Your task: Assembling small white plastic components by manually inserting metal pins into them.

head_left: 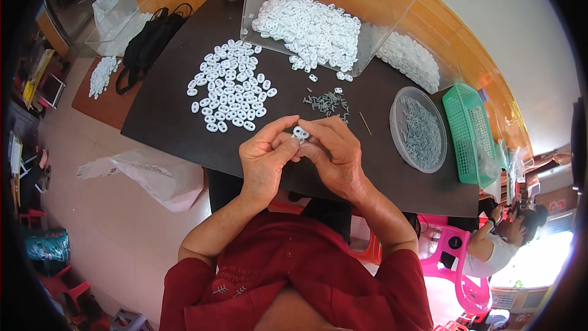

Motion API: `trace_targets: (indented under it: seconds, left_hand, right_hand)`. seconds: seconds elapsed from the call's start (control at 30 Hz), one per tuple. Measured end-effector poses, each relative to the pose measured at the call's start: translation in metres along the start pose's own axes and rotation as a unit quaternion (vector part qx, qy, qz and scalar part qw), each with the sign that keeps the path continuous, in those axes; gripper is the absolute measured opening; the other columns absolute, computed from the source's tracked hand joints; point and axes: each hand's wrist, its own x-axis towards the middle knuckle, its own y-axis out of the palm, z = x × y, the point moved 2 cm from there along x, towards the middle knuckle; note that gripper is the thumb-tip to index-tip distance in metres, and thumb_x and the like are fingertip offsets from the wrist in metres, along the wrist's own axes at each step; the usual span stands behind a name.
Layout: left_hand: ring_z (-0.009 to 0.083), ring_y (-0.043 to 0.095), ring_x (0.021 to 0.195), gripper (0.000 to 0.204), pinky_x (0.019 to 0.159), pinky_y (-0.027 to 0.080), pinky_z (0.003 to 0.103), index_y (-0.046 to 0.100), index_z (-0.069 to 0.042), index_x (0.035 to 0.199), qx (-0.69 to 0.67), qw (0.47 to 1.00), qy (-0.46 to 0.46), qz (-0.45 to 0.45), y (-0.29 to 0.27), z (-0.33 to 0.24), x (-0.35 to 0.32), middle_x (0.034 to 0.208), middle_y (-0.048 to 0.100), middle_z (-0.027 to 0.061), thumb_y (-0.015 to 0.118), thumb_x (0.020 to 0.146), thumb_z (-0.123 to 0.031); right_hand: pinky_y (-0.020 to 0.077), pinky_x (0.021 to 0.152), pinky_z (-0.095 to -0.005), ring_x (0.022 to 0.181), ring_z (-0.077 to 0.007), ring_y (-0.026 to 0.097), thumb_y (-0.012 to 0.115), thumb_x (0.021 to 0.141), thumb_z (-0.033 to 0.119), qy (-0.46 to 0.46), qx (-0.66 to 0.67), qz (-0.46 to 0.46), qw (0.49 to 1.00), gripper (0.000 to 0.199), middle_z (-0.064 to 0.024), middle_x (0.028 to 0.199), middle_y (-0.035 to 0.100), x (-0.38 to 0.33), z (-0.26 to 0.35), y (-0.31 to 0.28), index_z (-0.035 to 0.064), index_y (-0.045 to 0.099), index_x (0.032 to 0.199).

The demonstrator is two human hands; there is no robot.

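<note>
Above the near edge of the dark table, my left hand (265,158) and my right hand (338,154) meet at the fingertips. Between them they pinch a small white plastic piece with two round holes (299,133); part of it is covered by the fingers. Whether a screw is in it cannot be made out. Just beyond my hands lies a loose heap of small grey screws (329,103). To the left, many white oval two-hole pieces (231,95) are spread over the table (165,107).
A clear bin (248,27) of white parts stands at the back. On the right are a round tub of screws (395,132), a green basket (459,119) and a thin stick (365,123). A person (490,248) sits at far right. A white sack (159,178) lies at left.
</note>
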Motion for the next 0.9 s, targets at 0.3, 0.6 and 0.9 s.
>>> trace_targets:
  seconds: [0.3, 0.6, 0.9]
  left_hand:
    - [0.01, 0.055, 0.067, 0.026, 0.065, 0.045, 0.022, 0.058, 0.009, 0.108, -0.032, 0.998, -0.032, -0.034, 0.006, 0.004, 0.002, 0.078, 0.062, 0.0059, 0.054, 0.083, 0.003]
    - [0.0094, 0.057, 0.073, 0.024, 0.068, 0.046, 0.022, 0.059, 0.008, 0.106, -0.084, 0.993, -0.013, -0.079, 0.014, 0.01, 0.004, 0.086, 0.063, 0.0077, 0.054, 0.084, 0.003]
    - [0.008, 0.056, 0.072, 0.022, 0.069, 0.047, 0.021, 0.059, 0.007, 0.107, -0.059, 0.998, -0.018, -0.023, 0.01, 0.014, 0.005, 0.085, 0.062, 0.0054, 0.056, 0.086, -0.002]
  right_hand:
    - [0.0452, 0.063, -0.0341, 0.075, -0.0257, 0.054, 0.069, 0.065, -0.002, -0.028, -0.027, -0.025, 0.999, 0.039, -0.0104, 0.087, 0.06, 0.0, -0.005, -0.002, 0.0017, 0.061, 0.103]
    - [0.0433, 0.062, -0.0309, 0.072, -0.0222, 0.054, 0.067, 0.068, -0.003, -0.041, -0.101, -0.047, 0.993, 0.038, -0.011, 0.091, 0.06, 0.0, 0.001, 0.001, -0.0017, 0.06, 0.105]
    - [0.0447, 0.062, -0.0312, 0.07, -0.0235, 0.054, 0.067, 0.068, -0.003, 0.01, -0.017, -0.085, 0.996, 0.035, -0.0114, 0.086, 0.06, -0.005, -0.01, 0.005, -0.0027, 0.061, 0.103]
